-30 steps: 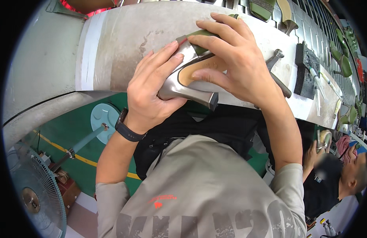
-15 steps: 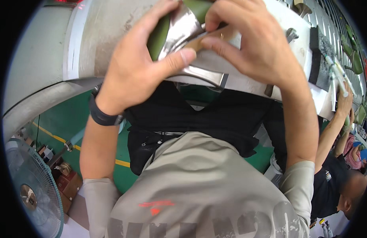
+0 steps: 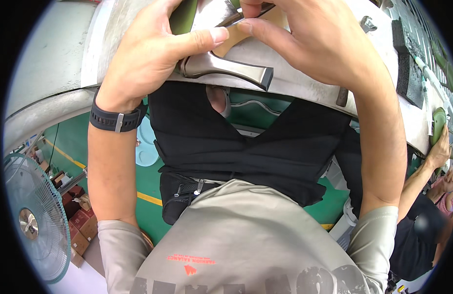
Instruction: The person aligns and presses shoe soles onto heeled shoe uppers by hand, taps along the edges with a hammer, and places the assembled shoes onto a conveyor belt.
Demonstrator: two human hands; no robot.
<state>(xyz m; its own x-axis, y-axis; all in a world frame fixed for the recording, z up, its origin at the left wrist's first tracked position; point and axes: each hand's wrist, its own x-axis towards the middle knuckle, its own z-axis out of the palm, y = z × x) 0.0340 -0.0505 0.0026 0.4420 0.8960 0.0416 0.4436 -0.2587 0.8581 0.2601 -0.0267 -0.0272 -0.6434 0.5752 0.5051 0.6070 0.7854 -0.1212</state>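
Observation:
A high-heeled shoe with a shiny metallic heel (image 3: 229,67) and a black heel tip (image 3: 267,79) lies at the table's near edge. Its tan sole (image 3: 236,43) faces up, and green material (image 3: 183,18) shows beside my left palm. My left hand (image 3: 150,51) is wrapped round the shoe, thumb pressed on the sole's edge. From the other side my right hand (image 3: 329,41) pinches the sole edge between thumb and fingers, along a thin dark strip (image 3: 231,19). The shoe's far end lies beyond the top of the picture.
On the pale worktable (image 3: 304,73) are a metal tool head (image 3: 367,23), a dark handle (image 3: 342,97) and a black foam-like block (image 3: 407,73). White tubes (image 3: 424,71) lie farther right. A co-worker's hand (image 3: 439,153) holds a green piece. A fan (image 3: 33,220) stands at lower left.
Both hands and the shoe sit higher in the picture, and the heel has turned to show more of its side. My left thumb has shifted up and left. The co-worker's hand has moved lower.

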